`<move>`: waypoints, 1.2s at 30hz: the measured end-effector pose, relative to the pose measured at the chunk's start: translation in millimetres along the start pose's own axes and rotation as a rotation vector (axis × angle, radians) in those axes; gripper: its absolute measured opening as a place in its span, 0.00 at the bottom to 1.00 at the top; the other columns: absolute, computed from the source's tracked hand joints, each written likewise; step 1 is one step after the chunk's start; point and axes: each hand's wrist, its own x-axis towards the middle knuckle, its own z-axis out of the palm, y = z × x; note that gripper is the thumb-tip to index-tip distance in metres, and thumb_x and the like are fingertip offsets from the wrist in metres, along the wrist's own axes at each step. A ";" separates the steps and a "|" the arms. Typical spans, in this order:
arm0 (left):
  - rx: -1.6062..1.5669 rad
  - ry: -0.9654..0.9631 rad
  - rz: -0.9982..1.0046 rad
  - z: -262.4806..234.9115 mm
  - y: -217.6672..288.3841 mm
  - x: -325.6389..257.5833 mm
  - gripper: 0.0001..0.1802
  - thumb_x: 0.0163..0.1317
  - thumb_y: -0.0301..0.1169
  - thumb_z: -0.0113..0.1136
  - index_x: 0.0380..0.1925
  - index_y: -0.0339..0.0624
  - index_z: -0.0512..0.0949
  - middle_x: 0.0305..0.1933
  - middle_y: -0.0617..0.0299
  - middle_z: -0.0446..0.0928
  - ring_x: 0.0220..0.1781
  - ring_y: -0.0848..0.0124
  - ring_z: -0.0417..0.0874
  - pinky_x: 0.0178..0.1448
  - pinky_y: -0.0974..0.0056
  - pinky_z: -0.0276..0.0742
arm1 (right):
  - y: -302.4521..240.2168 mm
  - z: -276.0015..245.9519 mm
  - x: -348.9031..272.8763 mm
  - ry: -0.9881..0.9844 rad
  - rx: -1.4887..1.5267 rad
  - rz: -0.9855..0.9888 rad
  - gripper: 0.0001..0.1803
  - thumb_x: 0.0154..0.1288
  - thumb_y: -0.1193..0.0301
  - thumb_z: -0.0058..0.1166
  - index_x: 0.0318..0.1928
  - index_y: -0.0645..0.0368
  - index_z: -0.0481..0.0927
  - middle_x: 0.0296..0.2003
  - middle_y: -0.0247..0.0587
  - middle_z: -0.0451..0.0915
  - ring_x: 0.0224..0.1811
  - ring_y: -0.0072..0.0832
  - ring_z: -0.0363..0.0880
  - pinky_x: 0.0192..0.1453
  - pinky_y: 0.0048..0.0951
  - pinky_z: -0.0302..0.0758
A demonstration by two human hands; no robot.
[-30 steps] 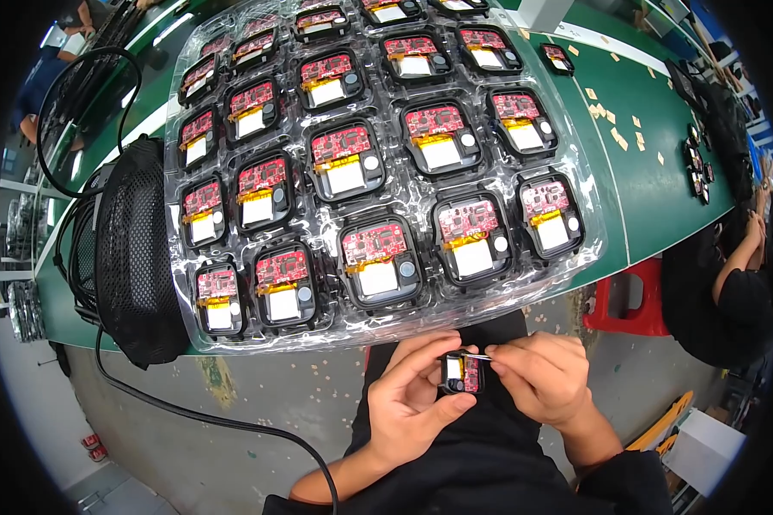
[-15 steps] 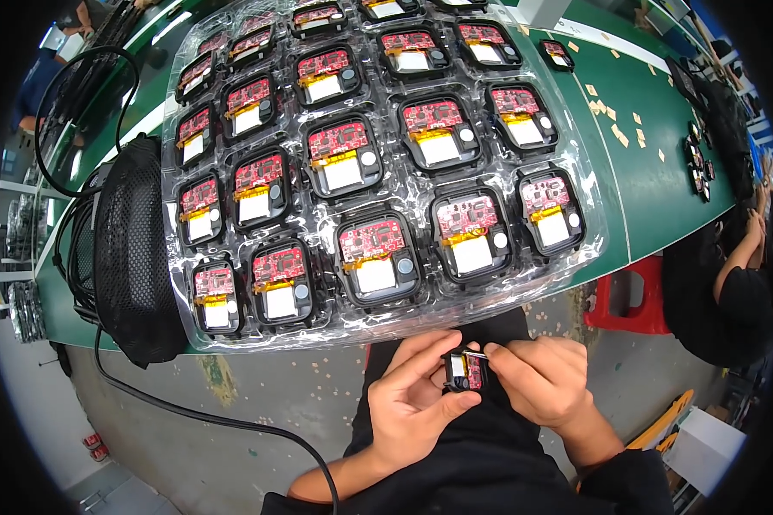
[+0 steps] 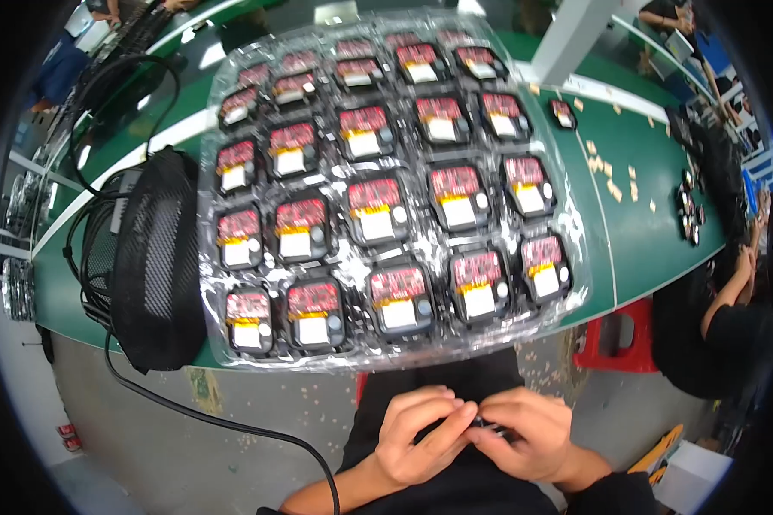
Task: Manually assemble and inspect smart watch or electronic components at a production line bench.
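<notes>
My left hand [image 3: 421, 436] is closed around a small black device case [image 3: 479, 422], low over my lap. Fingers hide nearly all of it; only a dark edge shows. Opposite it, my right hand [image 3: 528, 433] pinches at the same spot, fingertips almost meeting those of the left. A thin silvery strip [image 3: 495, 425] glints between its thumb and forefinger, too small to name surely. Beyond both hands lies a clear plastic tray [image 3: 335, 257] with rows of similar black cases [image 3: 399, 300], each bearing a red circuit board, a white block and yellow tape.
A black mesh bag [image 3: 159, 266] with cables stands left of the tray on the green table [image 3: 567, 330]. One loose case [image 3: 563, 113] and tan scraps [image 3: 614, 189] lie right. A black cable [image 3: 232, 421] hangs near my left forearm. Beyond a red stool [image 3: 614, 343], another person sits.
My hands sit lower in view and closer together, and the case between them, its board and white block visible before, is now mostly covered. The whole scene has shifted downward as the view tilted.
</notes>
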 end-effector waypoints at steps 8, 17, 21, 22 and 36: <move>-0.185 0.193 0.050 0.4 6.1 -11.9 0.28 0.47 0.24 0.82 0.50 0.40 0.83 0.53 0.48 0.77 0.53 0.51 0.82 0.54 0.53 0.86 | -18.8 -16.3 5.4 0.029 0.005 -0.121 0.16 0.51 0.84 0.71 0.42 0.62 0.86 0.29 0.41 0.88 0.26 0.32 0.89 0.28 0.25 0.83; -0.105 0.130 -0.118 14.2 3.5 -18.6 0.26 0.45 0.28 0.85 0.46 0.48 0.84 0.59 0.53 0.68 0.60 0.53 0.78 0.60 0.56 0.81 | -14.0 -92.2 168.5 0.499 -0.497 -0.437 0.13 0.55 0.84 0.69 0.43 0.64 0.86 0.35 0.42 0.88 0.29 0.27 0.86 0.34 0.27 0.78; -0.124 0.093 -0.143 12.9 0.2 -25.4 0.25 0.45 0.28 0.85 0.45 0.49 0.85 0.59 0.54 0.70 0.60 0.53 0.78 0.61 0.56 0.81 | 12.5 -96.0 252.5 0.377 -0.527 -0.406 0.07 0.63 0.75 0.65 0.40 0.62 0.84 0.31 0.48 0.86 0.32 0.45 0.85 0.38 0.37 0.78; -0.110 0.070 -0.142 12.9 1.1 -27.2 0.25 0.45 0.28 0.85 0.45 0.49 0.85 0.58 0.54 0.70 0.60 0.53 0.78 0.61 0.56 0.81 | 17.6 -98.5 264.7 0.345 -0.567 -0.393 0.06 0.63 0.74 0.64 0.41 0.61 0.85 0.32 0.48 0.87 0.34 0.47 0.85 0.39 0.40 0.79; -0.094 0.049 -0.173 11.1 -9.8 -31.5 0.24 0.45 0.28 0.85 0.44 0.50 0.86 0.57 0.54 0.72 0.60 0.53 0.79 0.61 0.56 0.80 | 25.7 -94.7 293.8 -0.022 -0.792 -0.154 0.11 0.62 0.77 0.57 0.43 0.60 0.88 0.38 0.54 0.87 0.44 0.52 0.84 0.53 0.48 0.80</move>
